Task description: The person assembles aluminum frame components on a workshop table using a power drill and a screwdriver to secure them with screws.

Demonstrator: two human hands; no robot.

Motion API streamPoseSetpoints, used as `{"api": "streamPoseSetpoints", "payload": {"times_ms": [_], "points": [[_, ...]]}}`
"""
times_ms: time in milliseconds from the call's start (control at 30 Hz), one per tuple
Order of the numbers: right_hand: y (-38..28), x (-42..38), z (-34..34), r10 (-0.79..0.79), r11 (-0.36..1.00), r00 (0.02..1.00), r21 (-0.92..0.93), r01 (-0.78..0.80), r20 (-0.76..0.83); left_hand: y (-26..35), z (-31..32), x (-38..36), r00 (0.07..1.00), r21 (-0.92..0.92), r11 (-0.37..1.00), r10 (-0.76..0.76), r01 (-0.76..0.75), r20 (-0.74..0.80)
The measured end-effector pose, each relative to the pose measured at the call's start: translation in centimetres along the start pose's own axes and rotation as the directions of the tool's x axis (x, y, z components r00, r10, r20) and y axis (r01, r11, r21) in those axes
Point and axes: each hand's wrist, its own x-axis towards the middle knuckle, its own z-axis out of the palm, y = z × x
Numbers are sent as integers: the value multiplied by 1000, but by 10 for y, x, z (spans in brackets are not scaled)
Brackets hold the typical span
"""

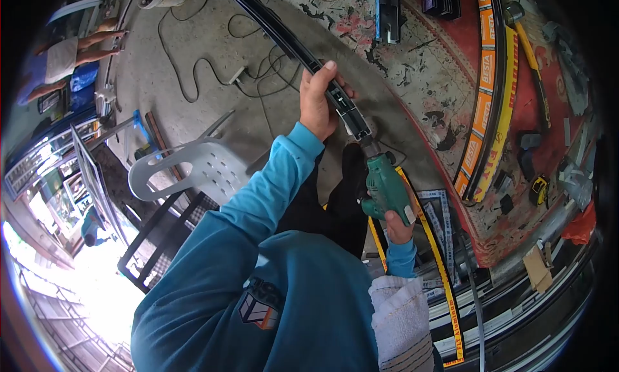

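My left hand (316,104) is closed around a long black metal profile (284,36), which runs up and away to the top of the view. In my right hand (400,229) is a green power drill (389,186), held at its rear. The drill's front end meets the near end of the profile, where slots and a silvery fitting show. The drill's tip itself is hidden there.
A worktable with a worn red carpet (445,165) stands to the right, bearing orange-labelled profiles (485,75), a hammer (534,65) and a tape measure (538,190). A grey plastic chair (222,169) is at left. Cables and a power strip (237,75) lie on the floor. A person (61,59) is far left.
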Motion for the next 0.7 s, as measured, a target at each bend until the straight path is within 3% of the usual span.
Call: {"api": "streamPoseSetpoints", "payload": {"times_ms": [67,100,133,200,233,267,333,367,400,467,500,600,700], "points": [[2,0,7,-6,999,1000,38,6,1,2,-2,2,996,-15,998,-55,54,-72],[2,2,7,-57,995,998,-82,59,35,9,4,0,992,-1,998,-61,62,-114],[-2,6,9,-55,996,998,-70,57,33,21,12,-8,988,-18,991,-130,129,-82],[-11,18,15,-321,788,921,-478,389,221,26,5,-2,989,-19,996,-90,89,-115],[-11,26,14,-405,665,861,-547,507,306,30,3,-1,990,-11,998,-70,70,-121],[-11,35,16,-411,677,862,-533,507,298,34,4,-1,992,12,999,-44,46,-120],[-12,52,22,-589,416,702,-594,688,401,40,0,3,996,33,999,-18,21,-90],[-16,57,22,-587,353,675,-609,711,447,42,-3,6,998,36,999,-13,16,-64],[-20,58,22,-590,368,679,-603,708,437,42,-5,7,997,53,998,-14,18,-70],[-22,59,21,-537,599,748,-448,664,390,43,-10,9,999,-37,999,-28,27,-46],[-22,53,19,-444,732,820,-381,565,361,43,-13,9,999,-50,999,-21,20,-28],[-9,49,23,-428,815,841,-261,518,331,43,-13,8,1000,-73,997,-19,18,-4],[-11,55,27,-539,664,762,-374,647,360,43,-16,7,997,-63,998,2,2,72]]}}
